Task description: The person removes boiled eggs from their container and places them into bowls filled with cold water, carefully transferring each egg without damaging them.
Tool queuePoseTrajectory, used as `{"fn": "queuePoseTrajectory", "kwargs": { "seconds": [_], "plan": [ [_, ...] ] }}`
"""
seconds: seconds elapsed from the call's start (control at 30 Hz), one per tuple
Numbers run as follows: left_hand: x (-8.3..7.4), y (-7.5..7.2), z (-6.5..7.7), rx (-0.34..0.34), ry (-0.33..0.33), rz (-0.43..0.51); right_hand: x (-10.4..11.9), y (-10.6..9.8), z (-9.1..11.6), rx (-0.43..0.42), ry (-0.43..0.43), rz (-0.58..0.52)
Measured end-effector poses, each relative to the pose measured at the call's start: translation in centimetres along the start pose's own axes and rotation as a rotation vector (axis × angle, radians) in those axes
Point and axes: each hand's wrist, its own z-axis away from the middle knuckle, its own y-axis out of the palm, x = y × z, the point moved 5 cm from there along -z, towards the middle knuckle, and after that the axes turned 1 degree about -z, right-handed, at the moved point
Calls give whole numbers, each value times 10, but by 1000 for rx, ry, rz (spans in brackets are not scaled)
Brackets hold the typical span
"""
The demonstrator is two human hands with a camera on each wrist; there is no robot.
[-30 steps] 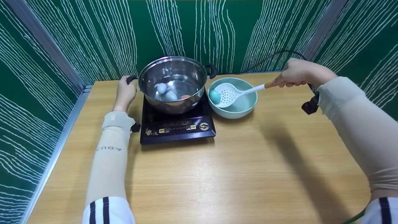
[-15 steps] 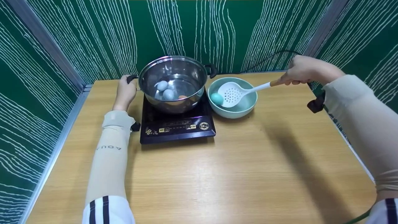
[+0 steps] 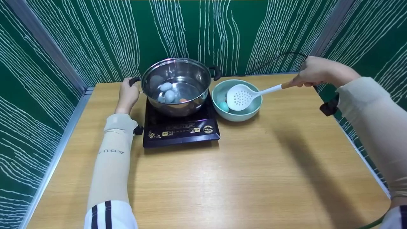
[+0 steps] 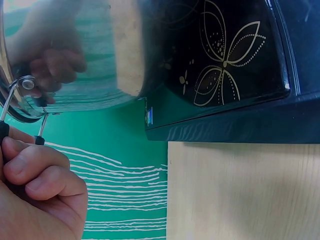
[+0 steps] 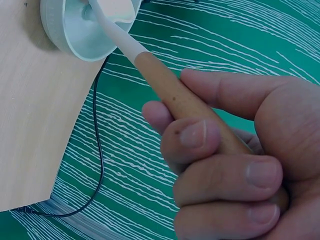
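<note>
One grip to each handle. Right grip (image 3: 319,70) clamped on the wooden handle (image 5: 170,85) of a white skimmer (image 3: 240,97), fingers wrapped round it. Left grip (image 3: 126,95) clamped on the black side handle (image 3: 134,81) of a steel pot (image 3: 178,111).

Left sleeve (image 3: 111,178) bears dark lettering (image 3: 111,151), running round the forearm; a U can be made out, the whole word uncertain.

Skimmer: white shaft, round head drilled with small holes. Long axis slants from the right grip at upper right, leftward and slightly down, head end pointing toward the pot. Head lies within the mouth of a pale green bowl (image 3: 235,117); contact with the bowl wall cannot be told. Wooden end outside the rim.

In the bowl, turquoise egg (image 3: 224,106) at the head's lower left edge, touching or just beside it. Reddish patch (image 3: 226,100) at the head's left edge, mostly hidden.

Pot upright on a black cooktop (image 3: 182,140), bowl just to its right. Inside: two pale blue eggs (image 3: 169,96) close together, orange egg (image 3: 183,100) partly cut off by the near rim.

Cooktop front panel: gold flower, small label blocks, round emblem; characters too small to read. Larger gold flower (image 4: 225,64) on its top.

Beyond: wood-grain worktop (image 3: 238,178), black cable (image 5: 102,170), green wall (image 3: 190,38) streaked white.
</note>
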Motion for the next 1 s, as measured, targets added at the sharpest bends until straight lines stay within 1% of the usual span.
{"fn": "queuePoseTrajectory", "kwargs": {
  "seconds": [0.13,0.3,0.53,0.77,0.9,1.0],
  "plan": [
    [0,0,-1,-15,10,-12,-4,-3,1,-19,-11,-13],
    [0,1,-2,-17,4,-4,-9,-10,2,-101,3,-76],
    [-1,0,-2,-23,19,-14,-11,-24,5,-223,5,-115],
    [0,-1,-2,-4,-6,-20,-9,-27,9,-312,13,-214],
    [0,-1,-2,2,-4,-26,-7,-26,8,-338,14,-283],
    [0,-1,-2,-9,-1,-35,-6,-25,6,-356,4,-324]
  ]
}}
